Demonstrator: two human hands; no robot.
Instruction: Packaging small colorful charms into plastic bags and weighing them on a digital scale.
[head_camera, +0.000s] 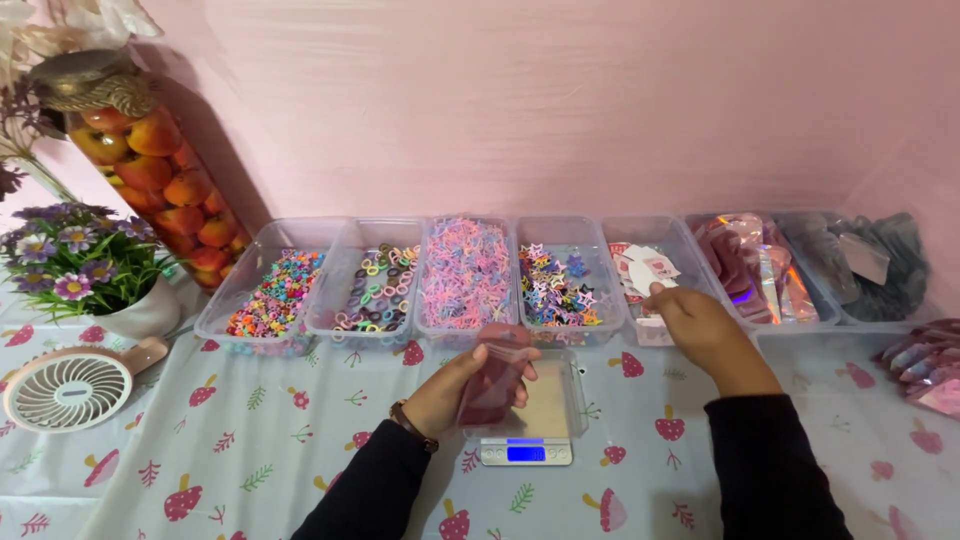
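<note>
My left hand (455, 385) holds a small clear pink pouch (495, 378) upright just above a little digital scale (530, 415) with a lit blue display. My right hand (695, 325) reaches into a clear bin (612, 235) holding white and red paper cards (645, 268), its fingers pinched on a card at the bin's front edge. Both arms wear dark sleeves, and a watch sits on the left wrist.
A row of clear bins lines the pink wall: colourful beads (275, 290), rings (378, 290), pink pieces (466, 272), star shapes (555, 285), shiny pouches (760, 265), dark items (870, 262). A tall jar of fruit (160, 180), potted flowers (85, 265) and a small fan (70, 388) stand left.
</note>
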